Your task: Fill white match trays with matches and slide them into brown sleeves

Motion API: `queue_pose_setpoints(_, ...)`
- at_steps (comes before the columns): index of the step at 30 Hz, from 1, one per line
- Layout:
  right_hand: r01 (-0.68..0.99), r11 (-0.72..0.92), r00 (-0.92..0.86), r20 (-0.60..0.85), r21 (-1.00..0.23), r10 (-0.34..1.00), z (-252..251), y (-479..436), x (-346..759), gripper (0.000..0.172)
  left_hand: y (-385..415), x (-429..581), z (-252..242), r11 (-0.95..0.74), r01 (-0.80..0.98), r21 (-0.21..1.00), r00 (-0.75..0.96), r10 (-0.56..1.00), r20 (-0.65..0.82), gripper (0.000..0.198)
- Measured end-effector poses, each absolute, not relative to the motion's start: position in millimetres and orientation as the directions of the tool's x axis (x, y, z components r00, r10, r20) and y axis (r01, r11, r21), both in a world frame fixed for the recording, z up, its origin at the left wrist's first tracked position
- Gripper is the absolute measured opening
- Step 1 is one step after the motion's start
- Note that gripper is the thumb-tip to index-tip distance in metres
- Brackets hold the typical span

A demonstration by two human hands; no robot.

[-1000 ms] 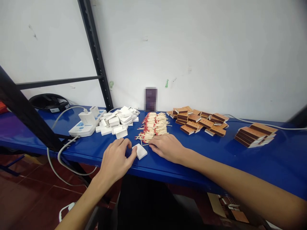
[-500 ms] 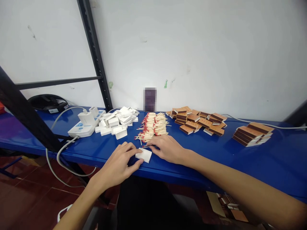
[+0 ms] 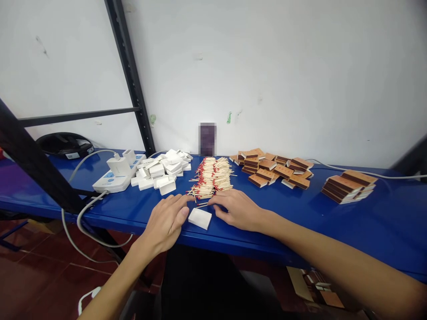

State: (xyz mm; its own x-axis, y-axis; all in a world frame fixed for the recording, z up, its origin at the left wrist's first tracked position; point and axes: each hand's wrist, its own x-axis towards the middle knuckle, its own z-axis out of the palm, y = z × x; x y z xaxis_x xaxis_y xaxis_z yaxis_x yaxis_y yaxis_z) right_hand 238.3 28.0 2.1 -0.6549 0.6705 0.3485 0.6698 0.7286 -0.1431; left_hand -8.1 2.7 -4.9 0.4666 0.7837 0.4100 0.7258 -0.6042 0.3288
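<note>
A white matchbox tray (image 3: 200, 218) lies near the front edge of the blue table, between my hands and touched by neither. My left hand (image 3: 167, 221) is open, its fingers stretched to the lower left edge of the pile of red-headed matches (image 3: 215, 177). On the other side, my right hand (image 3: 237, 210) rests on the table with thumb and forefinger apart. Its forefinger tip is at the end of a loose match (image 3: 202, 205) just in front of the pile. Whether it touches that match I cannot tell.
White trays (image 3: 163, 169) are heaped at the left, beside a power strip (image 3: 115, 180) with plugs and cables. Brown matchboxes (image 3: 267, 168) lie scattered to the right of the matches, with stacked matchboxes (image 3: 348, 186) farther right. A black rack post (image 3: 131, 75) rises at the left.
My left hand has let go of the white tray and moved up to the edge of the match pile. My right thumb and forefinger have parted; a match now lies on the table.
</note>
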Motion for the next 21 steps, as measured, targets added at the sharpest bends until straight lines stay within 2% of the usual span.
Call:
queue_pose_setpoints(4, 0.680, 0.716, -0.629, 0.377, -0.159, 0.680, 1, 30, 247, 0.025, 2, -4, -9, -0.553, 0.792, 0.260, 0.431, 0.807, 0.405, 0.057)
queue_pose_setpoints(9, 0.679, 0.713, -0.634, 0.351, -0.172, 0.689, 0, 30, 241, 0.025, 0, -3, -6, -0.584, 0.777, 0.236, 0.489, 0.795, 0.359, 0.042)
queue_pose_setpoints(14, 0.727, 0.646, -0.573, 0.315, -0.231, 0.757, 1, 27, 229, 0.022, -1, -1, -3, -0.591, 0.784, 0.190, 0.516, 0.790, 0.331, 0.041)
queue_pose_setpoints(21, 0.741, 0.639, -0.578, 0.290, -0.205, 0.763, 4, 30, 229, 0.018, -2, -1, -5, -0.606, 0.787, 0.112, 0.551, 0.773, 0.315, 0.040)
